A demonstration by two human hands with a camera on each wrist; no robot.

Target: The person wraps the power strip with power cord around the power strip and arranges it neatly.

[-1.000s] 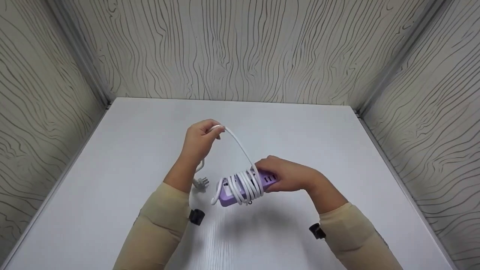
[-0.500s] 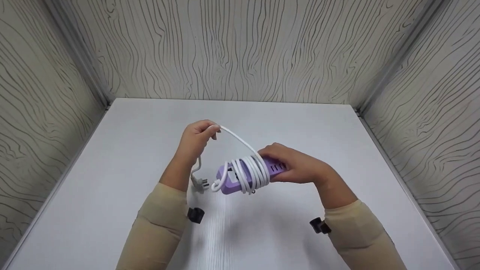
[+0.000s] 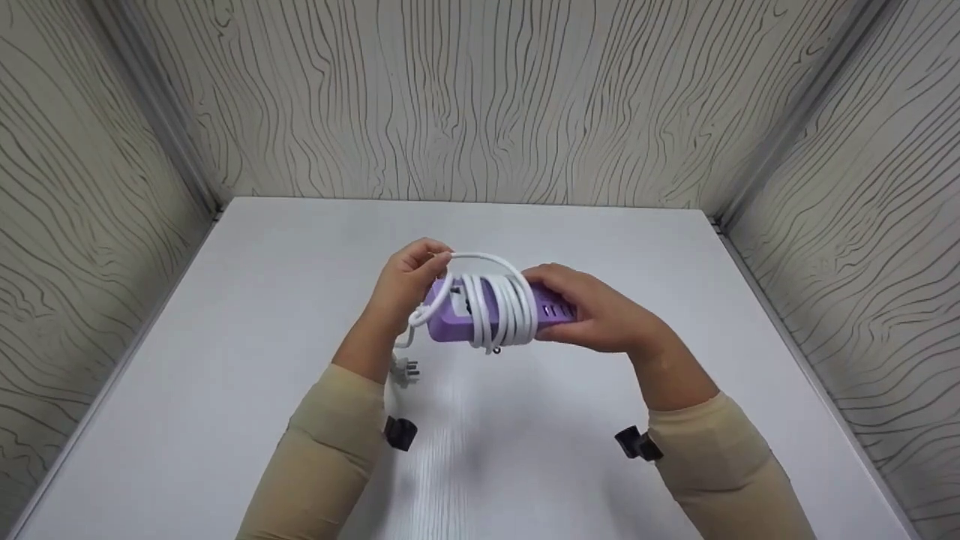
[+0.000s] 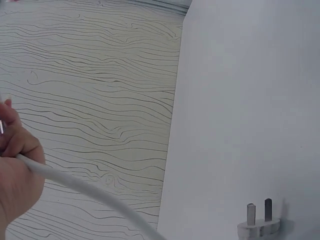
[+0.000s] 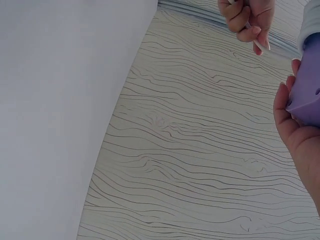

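A purple power strip [image 3: 448,328] is held up over the table, its white cord [image 3: 513,311] wound in several turns round its middle. My right hand [image 3: 600,309] grips the strip's right end, fingers behind and thumb below; in the right wrist view that purple end [image 5: 306,97] lies in the curled fingers. My left hand [image 3: 411,279] pinches the free cord just beyond the strip's left end, and a loop arches from there to the windings. From the left hand the cord [image 4: 95,192] runs on down to a white plug [image 3: 405,369], its metal prongs pointing right.
A white table [image 3: 300,247] lies beneath both hands. Wood-grain patterned panels [image 3: 480,105] stand behind it and at both sides. A black mount sits on each sleeve, the left mount [image 3: 400,433] and the right mount [image 3: 637,442].
The power strip has been raised and levelled by my right hand, moving away from me. Its left end now comes close to my left hand, and the cord between them has slackened into a rounder loop.
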